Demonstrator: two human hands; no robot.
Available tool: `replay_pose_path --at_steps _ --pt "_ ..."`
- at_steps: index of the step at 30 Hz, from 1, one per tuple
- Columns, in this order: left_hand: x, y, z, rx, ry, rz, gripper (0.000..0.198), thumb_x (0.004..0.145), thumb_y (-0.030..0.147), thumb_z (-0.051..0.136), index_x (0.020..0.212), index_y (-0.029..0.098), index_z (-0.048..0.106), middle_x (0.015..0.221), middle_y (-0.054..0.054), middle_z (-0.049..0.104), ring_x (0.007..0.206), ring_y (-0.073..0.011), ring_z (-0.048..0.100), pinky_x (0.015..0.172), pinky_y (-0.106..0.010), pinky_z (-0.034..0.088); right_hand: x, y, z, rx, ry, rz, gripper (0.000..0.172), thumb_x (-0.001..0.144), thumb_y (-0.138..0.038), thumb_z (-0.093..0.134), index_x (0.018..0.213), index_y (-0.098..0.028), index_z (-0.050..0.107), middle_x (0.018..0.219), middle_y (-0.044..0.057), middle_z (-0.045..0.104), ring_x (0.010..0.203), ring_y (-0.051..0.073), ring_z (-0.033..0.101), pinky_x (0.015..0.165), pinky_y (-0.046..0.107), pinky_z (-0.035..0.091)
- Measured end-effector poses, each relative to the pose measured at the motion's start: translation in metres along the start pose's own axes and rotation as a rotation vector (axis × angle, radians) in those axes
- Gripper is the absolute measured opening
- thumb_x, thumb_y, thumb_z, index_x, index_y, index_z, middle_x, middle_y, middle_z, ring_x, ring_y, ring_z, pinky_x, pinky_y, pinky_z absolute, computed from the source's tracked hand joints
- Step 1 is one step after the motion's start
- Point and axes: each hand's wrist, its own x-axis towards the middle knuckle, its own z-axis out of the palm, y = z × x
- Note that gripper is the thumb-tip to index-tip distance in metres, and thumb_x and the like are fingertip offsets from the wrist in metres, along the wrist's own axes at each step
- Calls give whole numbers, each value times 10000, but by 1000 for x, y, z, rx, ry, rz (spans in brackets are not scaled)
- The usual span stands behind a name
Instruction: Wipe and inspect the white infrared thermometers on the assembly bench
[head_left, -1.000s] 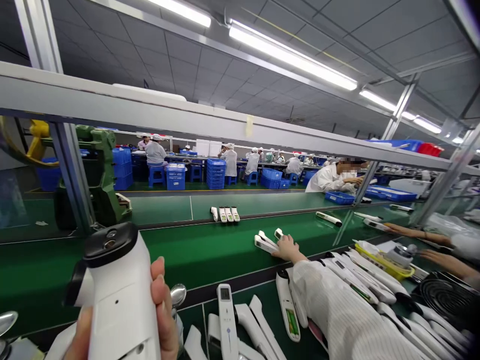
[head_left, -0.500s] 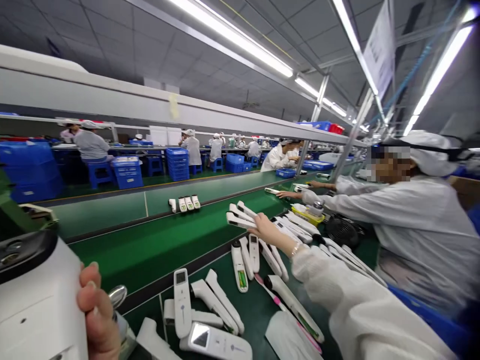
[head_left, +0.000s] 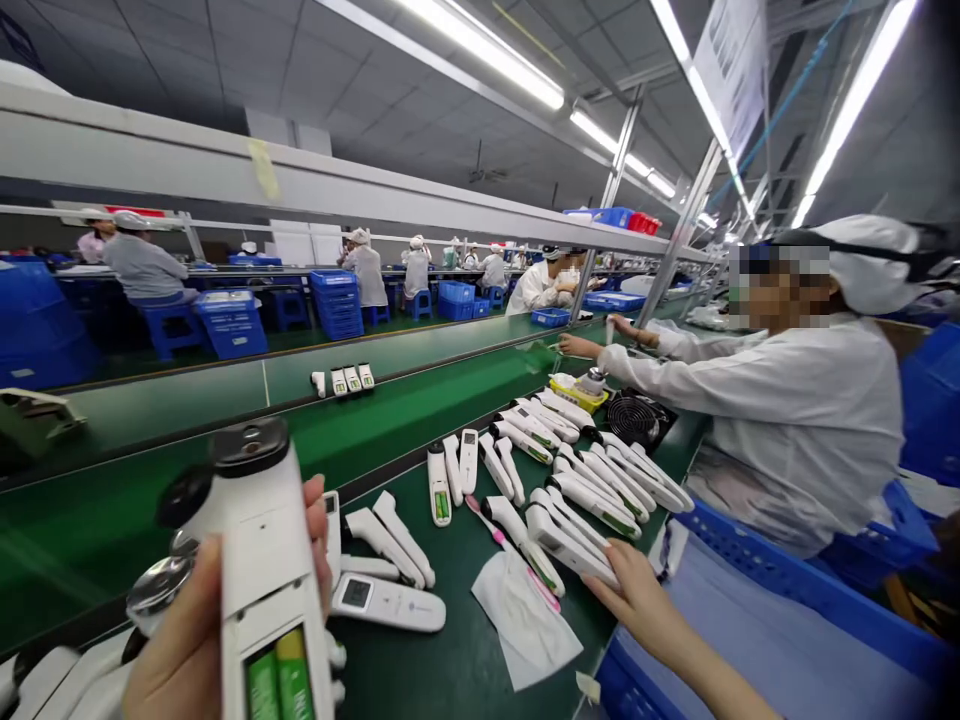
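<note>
My left hand (head_left: 176, 640), close to the camera, is closed around a white forehead thermometer (head_left: 262, 530). Its battery compartment faces me uncovered, with two green batteries (head_left: 279, 680) inside. Another black-tipped head (head_left: 184, 495) shows behind it; whether my hand grips that one too is unclear. At the bench's right edge, my right hand (head_left: 645, 595) is closed on the handle ends of white thermometers (head_left: 566, 535), low over the bench beside other rows. Between my hands lie several more thermometers (head_left: 390, 602), a pink toothbrush (head_left: 495, 535) and a white cloth (head_left: 525, 620).
A green conveyor belt (head_left: 405, 420) runs beyond the bench, with several thermometers (head_left: 352, 378) on its far side. A co-worker (head_left: 810, 400) sits at right, hands over the bench. Nearby are a yellow tray (head_left: 577, 395), a black coil (head_left: 634, 418) and a blue basket (head_left: 787, 590).
My right hand has come back from over the belt to the bench's right edge with its thermometers. The left-hand thermometer has moved right, now showing its batteries.
</note>
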Motion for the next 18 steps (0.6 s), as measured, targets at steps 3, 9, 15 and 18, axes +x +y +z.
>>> replay_pose_path --at_steps 3,9,15,18 --pt "-4 -26 11 60 115 5 530 861 286 442 1363 172 317 1053 -152 658 872 -236 659 727 -336 558 6 -26 4 3 42 -58 458 875 -413 435 1224 -116 434 1340 230 337 1262 382 313 966 559 356" --pt "-6 -47 31 137 288 -36 484 851 176 482 1313 75 379 945 -168 693 774 -192 679 686 -254 566 1 -94 20 85 -166 -384 307 858 -320 464 1135 -237 567 1048 114 594 867 249 635 647 327 554" --pt "-9 -48 29 211 322 -9 459 823 186 540 1261 100 433 830 -120 699 676 -157 663 602 -234 553 21 -118 -3 200 -188 -480 253 902 -196 346 1010 -220 574 875 68 602 717 173 631 599 270 526" --pt "-10 -49 26 213 314 -51 436 805 202 568 1210 75 469 787 -94 686 630 -134 640 586 -215 535 32 -138 -45 366 -13 -505 256 883 -190 426 1131 -198 487 906 74 591 723 168 597 585 262 507"
